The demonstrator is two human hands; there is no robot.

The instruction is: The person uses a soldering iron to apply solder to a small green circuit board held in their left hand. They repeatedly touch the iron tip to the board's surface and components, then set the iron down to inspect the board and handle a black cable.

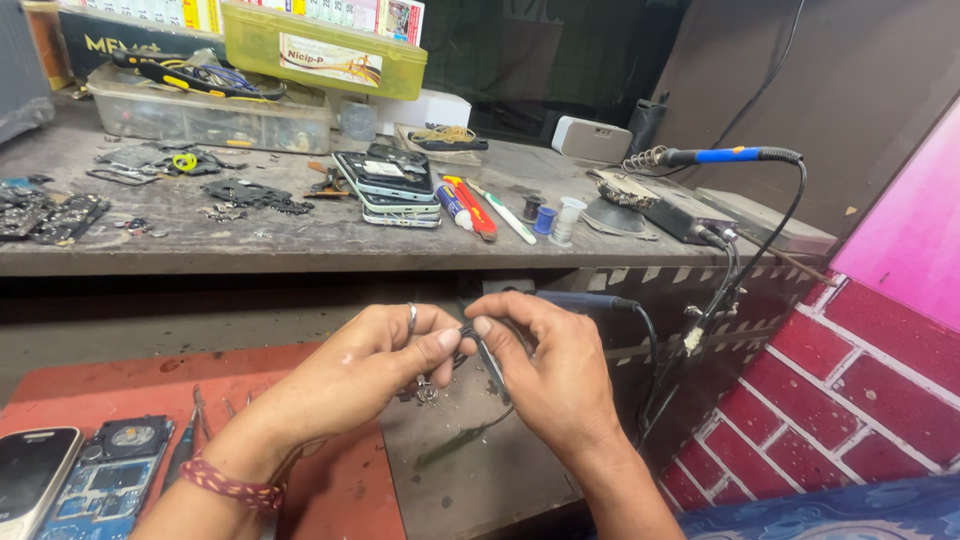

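Wire (462,330) sits pinched between left hand (375,365) and right hand (545,365), both closed narrow, right also gripping a soldering iron (585,300), below the bench edge (300,262). Yellow-green labelled box (322,48) stands far back.

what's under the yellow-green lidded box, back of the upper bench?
The yellow-green box sits on a clear plastic bin holding small parts and yellow-handled tools. What lies in the bin directly beneath the box is covered, so it cannot be made out.
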